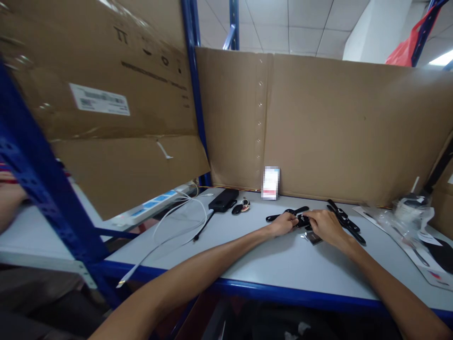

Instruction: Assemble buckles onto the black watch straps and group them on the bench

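Both hands are at the middle right of the white tabletop. My left hand (284,224) is closed on a small black strapped device (302,220), whose strap sticks out behind and to the left of the fingers. My right hand (326,225) meets the same device from the right, its fingers bent and pressed together against it. Just below the hands lie a small dark square piece (314,237) and small silvery bits (304,236). To the right of my right hand rests another black item with straps (345,220).
A phone (271,183) leans on the cardboard at the back. Keys (244,206), a black power bank (223,200), white cables (206,215) and a power strip (155,207) lie left. Plastic packaging (406,226) is at right. Another person's hand (10,200) shows far left.
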`<action>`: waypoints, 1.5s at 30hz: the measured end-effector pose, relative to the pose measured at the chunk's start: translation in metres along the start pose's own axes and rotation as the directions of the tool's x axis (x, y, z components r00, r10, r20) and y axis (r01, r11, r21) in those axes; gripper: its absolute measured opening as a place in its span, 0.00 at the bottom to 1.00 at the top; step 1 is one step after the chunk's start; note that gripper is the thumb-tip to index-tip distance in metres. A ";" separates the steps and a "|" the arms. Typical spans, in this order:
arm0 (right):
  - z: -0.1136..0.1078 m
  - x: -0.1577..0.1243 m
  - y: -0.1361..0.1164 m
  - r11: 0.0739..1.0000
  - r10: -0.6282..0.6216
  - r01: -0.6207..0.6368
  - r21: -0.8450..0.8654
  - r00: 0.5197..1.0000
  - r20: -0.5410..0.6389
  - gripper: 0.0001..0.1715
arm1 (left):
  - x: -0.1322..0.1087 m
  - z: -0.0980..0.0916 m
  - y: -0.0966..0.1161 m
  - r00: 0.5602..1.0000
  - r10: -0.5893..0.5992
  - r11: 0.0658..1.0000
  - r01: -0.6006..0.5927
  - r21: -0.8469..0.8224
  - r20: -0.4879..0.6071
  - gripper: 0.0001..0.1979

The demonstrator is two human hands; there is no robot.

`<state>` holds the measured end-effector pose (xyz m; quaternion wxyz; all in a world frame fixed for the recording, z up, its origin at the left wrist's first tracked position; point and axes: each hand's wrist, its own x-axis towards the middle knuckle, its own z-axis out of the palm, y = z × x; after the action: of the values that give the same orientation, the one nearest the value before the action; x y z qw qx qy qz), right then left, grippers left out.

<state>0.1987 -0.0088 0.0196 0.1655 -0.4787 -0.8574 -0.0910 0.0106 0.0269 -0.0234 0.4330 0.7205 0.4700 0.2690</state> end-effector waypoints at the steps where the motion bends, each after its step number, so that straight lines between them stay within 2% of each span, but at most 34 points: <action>1: -0.001 -0.001 0.000 0.999 -0.032 0.032 0.015 0.999 0.015 0.23 | 0.001 0.000 0.000 1.000 -0.003 1.000 0.003 0.004 0.000 0.17; 4: -0.002 -0.002 0.000 0.997 -0.072 0.071 0.025 0.995 0.066 0.23 | 0.002 0.000 -0.002 1.000 -0.007 1.000 0.007 0.012 -0.004 0.18; 8: -0.003 -0.001 0.002 1.000 -0.007 0.007 -0.006 1.000 0.022 0.23 | 0.002 0.001 -0.002 1.000 -0.002 1.000 0.002 0.020 -0.008 0.19; 14: -0.003 -0.001 0.003 0.995 -0.092 0.090 0.030 0.994 0.058 0.24 | -0.001 0.000 -0.001 1.000 -0.004 1.000 0.004 0.025 -0.009 0.18; 17: -0.004 -0.001 0.003 0.999 -0.039 0.039 -0.003 0.999 0.010 0.25 | -0.001 -0.001 0.000 1.000 -0.007 1.000 0.007 0.026 0.000 0.17; 19: -0.006 -0.001 0.003 0.999 -0.048 0.048 0.006 0.999 -0.011 0.26 | 0.000 -0.001 -0.001 1.000 -0.007 1.000 0.007 0.029 0.005 0.17; 23: -0.008 -0.001 0.003 0.995 -0.103 0.102 0.011 0.993 0.059 0.28 | 0.001 0.000 -0.003 1.000 -0.001 0.999 0.001 0.032 0.001 0.18; 28: -0.008 -0.001 0.001 0.996 -0.022 0.027 -0.087 0.998 0.051 0.26 | 0.002 0.000 -0.003 1.000 -0.016 1.000 0.016 0.013 0.006 0.18; 34: -0.009 -0.002 -0.001 0.992 -0.008 0.013 -0.124 0.999 0.038 0.26 | 0.004 0.000 -0.005 1.000 -0.020 1.000 0.019 0.022 0.020 0.19; 40: -0.007 -0.002 0.001 0.994 -0.107 0.108 -0.010 0.992 0.068 0.30 | 0.005 0.001 -0.006 1.000 0.005 0.998 -0.005 0.056 0.002 0.19; 42: -0.006 -0.002 0.002 0.991 -0.130 0.132 -0.013 0.987 0.096 0.29 | 0.004 0.001 -0.006 1.000 0.004 0.998 -0.004 0.056 -0.003 0.19; 45: -0.006 -0.001 0.003 0.992 -0.094 0.102 -0.075 0.991 0.100 0.25 | 0.002 0.000 -0.004 1.000 0.006 0.998 -0.006 0.063 0.005 0.19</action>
<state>0.2032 -0.0104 0.0249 0.1002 -0.4459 -0.8826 -0.1101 0.0101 0.0298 -0.0267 0.4104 0.7359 0.4750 0.2537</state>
